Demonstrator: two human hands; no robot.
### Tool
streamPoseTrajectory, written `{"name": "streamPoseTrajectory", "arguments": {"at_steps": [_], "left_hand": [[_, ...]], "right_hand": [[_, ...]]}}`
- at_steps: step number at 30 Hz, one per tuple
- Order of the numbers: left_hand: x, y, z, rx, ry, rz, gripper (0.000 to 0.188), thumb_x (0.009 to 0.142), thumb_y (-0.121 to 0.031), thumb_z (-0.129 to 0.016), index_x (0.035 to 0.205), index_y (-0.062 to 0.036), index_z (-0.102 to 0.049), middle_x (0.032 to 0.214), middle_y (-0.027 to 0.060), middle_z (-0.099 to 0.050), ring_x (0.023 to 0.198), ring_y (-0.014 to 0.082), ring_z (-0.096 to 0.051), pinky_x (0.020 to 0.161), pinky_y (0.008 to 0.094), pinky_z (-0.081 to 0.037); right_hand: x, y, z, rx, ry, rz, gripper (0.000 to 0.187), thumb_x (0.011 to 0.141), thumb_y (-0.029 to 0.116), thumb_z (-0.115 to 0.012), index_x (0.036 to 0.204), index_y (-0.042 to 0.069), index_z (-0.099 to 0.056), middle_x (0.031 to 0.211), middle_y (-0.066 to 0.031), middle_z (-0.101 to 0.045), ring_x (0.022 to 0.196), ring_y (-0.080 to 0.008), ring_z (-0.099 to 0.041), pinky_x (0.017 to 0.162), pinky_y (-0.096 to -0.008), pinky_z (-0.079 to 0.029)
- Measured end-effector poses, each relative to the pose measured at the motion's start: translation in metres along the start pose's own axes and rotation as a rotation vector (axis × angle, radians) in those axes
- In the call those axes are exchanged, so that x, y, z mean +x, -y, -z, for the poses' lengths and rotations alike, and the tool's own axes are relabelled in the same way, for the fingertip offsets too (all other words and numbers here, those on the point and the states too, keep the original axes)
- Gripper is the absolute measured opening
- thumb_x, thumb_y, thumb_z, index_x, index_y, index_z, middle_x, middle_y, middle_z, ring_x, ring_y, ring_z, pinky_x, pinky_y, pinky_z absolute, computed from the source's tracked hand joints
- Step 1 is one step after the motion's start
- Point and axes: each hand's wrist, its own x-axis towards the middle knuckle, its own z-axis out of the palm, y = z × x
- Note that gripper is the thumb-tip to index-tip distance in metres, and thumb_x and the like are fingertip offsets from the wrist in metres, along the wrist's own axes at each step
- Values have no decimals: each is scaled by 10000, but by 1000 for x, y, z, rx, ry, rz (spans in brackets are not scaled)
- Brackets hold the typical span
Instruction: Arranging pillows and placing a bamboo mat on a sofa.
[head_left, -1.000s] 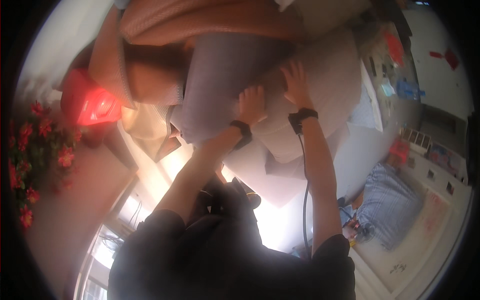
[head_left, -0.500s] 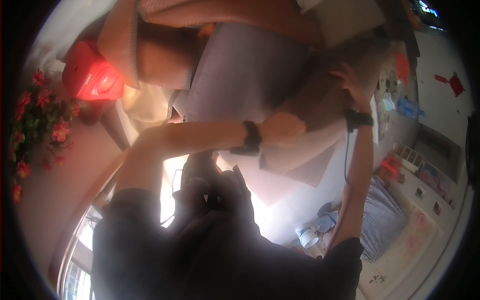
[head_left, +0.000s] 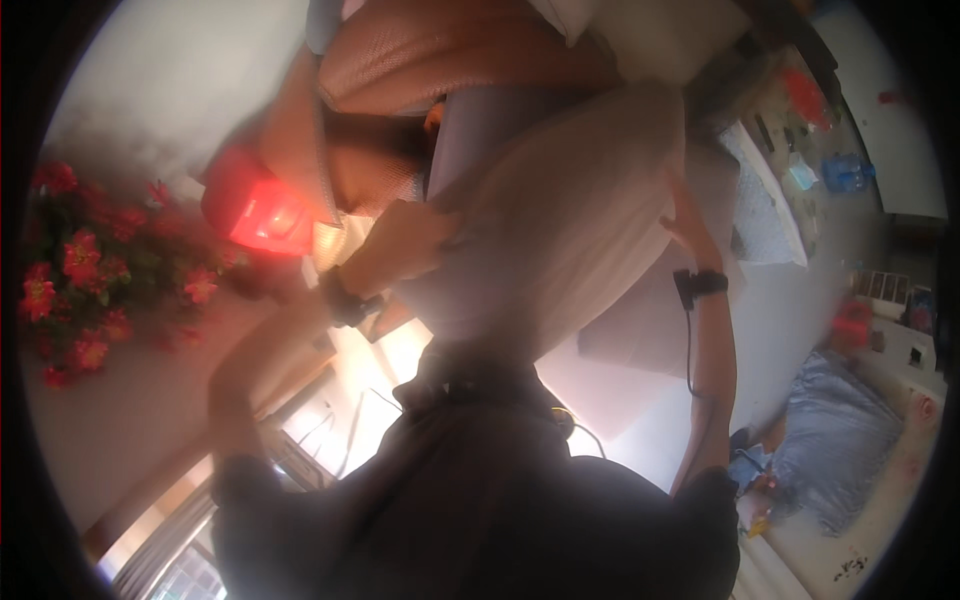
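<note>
A large grey-brown cloth [head_left: 570, 210] spreads in front of me, blurred by motion. My left hand [head_left: 415, 240] is closed in a fist at the cloth's left edge, gripping it. My right hand [head_left: 688, 220] is beside the cloth's right edge, its fingers apart; whether they touch the cloth is not clear. Beneath and behind the cloth lies a flat grey-purple seat surface [head_left: 480, 130]. Each wrist wears a dark band, and a cable runs down my right forearm.
Orange-brown woven covers [head_left: 460, 55] lie at the far side. A red glossy object [head_left: 265, 215] stands left, near red flowers [head_left: 85, 255]. At the right are a table with a blue plastic bottle [head_left: 847, 172] and a grey pillow-like bundle [head_left: 835, 440].
My left hand has moved left and away from my body with the cloth's edge, and the cloth is spread wider. My right hand has come slightly nearer. The whole view has shifted.
</note>
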Motion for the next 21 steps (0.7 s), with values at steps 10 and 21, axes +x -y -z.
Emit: {"name": "streamPoseTrajectory", "arguments": {"at_steps": [10, 21], "left_hand": [[5, -78, 26, 5, 73, 52, 448, 653, -218, -658, 1004, 31, -534, 1002, 209, -570, 995, 374, -545, 904, 463, -426], [56, -68, -4, -36, -423, 79, 1095, 576, -514, -803, 1398, 41, -340, 1388, 198, -415, 1330, 359, -348, 1101, 566, -214]], "right_hand": [[134, 62, -4, -54, 227, 135, 344, 862, 88, -500, 1196, 88, -586, 1257, -107, -571, 1161, -305, -520, 959, -392, -428], [110, 71, -28, -481, 38, -8, 595, 996, 441, -332, 728, 36, -675, 779, -185, -660, 758, -394, -608, 758, -467, -453]]}}
